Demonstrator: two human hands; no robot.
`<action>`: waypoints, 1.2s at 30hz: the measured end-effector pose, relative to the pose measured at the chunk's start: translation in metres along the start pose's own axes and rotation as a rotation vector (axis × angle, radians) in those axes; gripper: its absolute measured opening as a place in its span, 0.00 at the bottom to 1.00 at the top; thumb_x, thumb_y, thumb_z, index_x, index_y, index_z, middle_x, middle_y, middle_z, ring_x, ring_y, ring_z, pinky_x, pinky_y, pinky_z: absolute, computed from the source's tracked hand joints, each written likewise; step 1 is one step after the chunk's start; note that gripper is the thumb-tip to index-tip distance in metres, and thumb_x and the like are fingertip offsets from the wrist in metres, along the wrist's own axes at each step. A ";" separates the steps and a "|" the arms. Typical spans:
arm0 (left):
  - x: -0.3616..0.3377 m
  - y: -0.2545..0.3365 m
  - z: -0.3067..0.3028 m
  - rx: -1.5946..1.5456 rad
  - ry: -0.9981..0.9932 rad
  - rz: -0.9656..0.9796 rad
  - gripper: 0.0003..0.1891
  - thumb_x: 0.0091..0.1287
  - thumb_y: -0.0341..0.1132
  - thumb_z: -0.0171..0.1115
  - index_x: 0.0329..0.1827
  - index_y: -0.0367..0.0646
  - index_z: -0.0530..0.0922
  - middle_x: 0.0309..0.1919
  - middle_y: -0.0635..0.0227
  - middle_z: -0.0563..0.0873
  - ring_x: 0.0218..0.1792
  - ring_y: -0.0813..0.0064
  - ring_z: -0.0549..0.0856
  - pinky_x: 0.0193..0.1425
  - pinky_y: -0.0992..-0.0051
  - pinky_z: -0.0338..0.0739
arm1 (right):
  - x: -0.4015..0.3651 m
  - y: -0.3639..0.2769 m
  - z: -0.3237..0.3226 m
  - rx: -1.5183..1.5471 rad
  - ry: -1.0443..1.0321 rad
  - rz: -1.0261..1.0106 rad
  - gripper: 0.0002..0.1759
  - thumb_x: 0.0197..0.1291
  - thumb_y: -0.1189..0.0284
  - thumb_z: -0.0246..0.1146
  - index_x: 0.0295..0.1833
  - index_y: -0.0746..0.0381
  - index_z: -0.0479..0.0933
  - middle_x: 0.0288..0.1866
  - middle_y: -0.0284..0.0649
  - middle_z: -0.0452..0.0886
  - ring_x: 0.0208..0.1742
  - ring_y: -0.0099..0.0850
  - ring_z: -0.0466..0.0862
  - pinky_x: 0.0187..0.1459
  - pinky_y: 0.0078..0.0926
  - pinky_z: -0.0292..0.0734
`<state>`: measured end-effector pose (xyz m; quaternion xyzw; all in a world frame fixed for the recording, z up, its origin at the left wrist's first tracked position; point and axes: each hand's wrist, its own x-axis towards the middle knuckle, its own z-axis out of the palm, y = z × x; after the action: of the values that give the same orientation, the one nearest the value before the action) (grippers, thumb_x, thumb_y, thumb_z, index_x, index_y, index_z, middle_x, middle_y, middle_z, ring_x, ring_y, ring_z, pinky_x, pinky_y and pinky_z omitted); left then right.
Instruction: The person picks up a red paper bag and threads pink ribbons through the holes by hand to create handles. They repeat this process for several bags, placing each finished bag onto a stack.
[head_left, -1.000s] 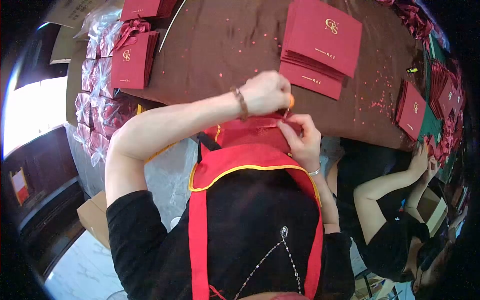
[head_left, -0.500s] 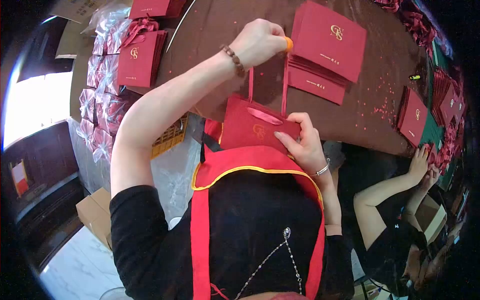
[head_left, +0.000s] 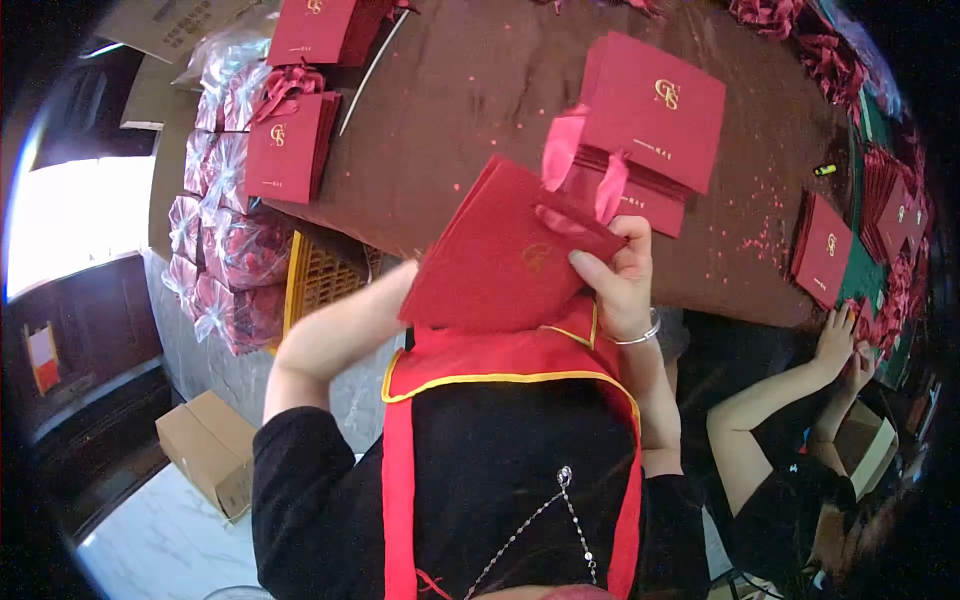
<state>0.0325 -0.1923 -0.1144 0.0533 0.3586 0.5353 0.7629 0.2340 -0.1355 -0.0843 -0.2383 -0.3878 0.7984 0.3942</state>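
My right hand (head_left: 620, 285) grips the right edge of a dark red paper gift bag (head_left: 510, 250), thumb on the front and fingers behind. The bag is tilted over the apron, its gold logo facing me. Pink ribbon handles (head_left: 610, 185) stick up from its top edge. My left forearm (head_left: 335, 330) reaches behind the bag's left side; the bag hides that hand and its fingers. Just beyond the bag, a stack of matching red bags (head_left: 655, 110) lies on the brown-covered table (head_left: 430, 130).
More red bags (head_left: 285, 150) and plastic-wrapped bundles (head_left: 245, 250) are at the left. Below the table edge is a yellow crate (head_left: 318, 278). At the right, a co-worker's hands (head_left: 838, 345) are near red ribbons and bags (head_left: 822, 248). A cardboard box (head_left: 208, 450) stands on the floor.
My left hand has let go of the ribbon it was pulling up and come down behind the bag. The bag has risen and tilted, and its ribbons have gone slack.
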 end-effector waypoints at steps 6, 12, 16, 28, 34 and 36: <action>-0.019 0.024 0.062 0.126 0.150 0.014 0.18 0.69 0.34 0.55 0.58 0.35 0.70 0.50 0.64 0.80 0.50 0.75 0.80 0.57 0.74 0.75 | 0.004 -0.008 -0.006 -0.523 0.166 -0.331 0.19 0.60 0.79 0.61 0.56 0.62 0.66 0.60 0.41 0.70 0.47 0.23 0.75 0.47 0.20 0.72; -0.024 0.009 0.037 0.407 0.237 0.296 0.13 0.67 0.27 0.56 0.53 0.36 0.71 0.42 0.69 0.81 0.41 0.82 0.80 0.47 0.81 0.76 | -0.001 -0.033 -0.023 -0.473 0.193 -0.225 0.18 0.61 0.66 0.62 0.52 0.64 0.70 0.48 0.38 0.74 0.36 0.20 0.74 0.37 0.17 0.71; -0.035 0.020 0.044 1.272 0.351 0.254 0.13 0.66 0.35 0.58 0.51 0.40 0.74 0.33 0.62 0.84 0.35 0.70 0.84 0.38 0.74 0.77 | 0.002 -0.030 -0.029 -1.167 0.026 -0.198 0.13 0.52 0.75 0.68 0.43 0.64 0.77 0.41 0.38 0.76 0.29 0.25 0.75 0.31 0.19 0.71; 0.195 0.172 0.034 1.847 0.711 1.088 0.11 0.59 0.39 0.61 0.46 0.56 0.79 0.43 0.54 0.77 0.39 0.51 0.82 0.40 0.56 0.78 | 0.013 -0.021 -0.007 -1.498 0.076 -0.308 0.11 0.51 0.71 0.69 0.40 0.59 0.78 0.39 0.41 0.76 0.38 0.40 0.80 0.36 0.34 0.76; 0.144 0.146 0.025 1.905 0.500 1.113 0.08 0.59 0.36 0.62 0.37 0.44 0.77 0.44 0.60 0.77 0.37 0.53 0.81 0.41 0.58 0.76 | 0.024 -0.014 0.013 -1.408 -0.341 -0.562 0.13 0.46 0.73 0.69 0.40 0.61 0.79 0.45 0.38 0.77 0.50 0.38 0.76 0.49 0.36 0.71; 0.101 0.132 0.015 1.877 0.402 1.070 0.07 0.58 0.33 0.63 0.37 0.43 0.77 0.45 0.60 0.77 0.38 0.53 0.81 0.41 0.59 0.76 | 0.032 -0.008 0.015 -1.440 -0.452 -0.572 0.14 0.47 0.71 0.68 0.42 0.60 0.79 0.48 0.38 0.76 0.55 0.38 0.73 0.51 0.36 0.69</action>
<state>-0.0437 -0.0455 -0.0915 0.6728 0.6715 0.3101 0.0158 0.2094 -0.1129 -0.0717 -0.1581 -0.9234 0.2495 0.2450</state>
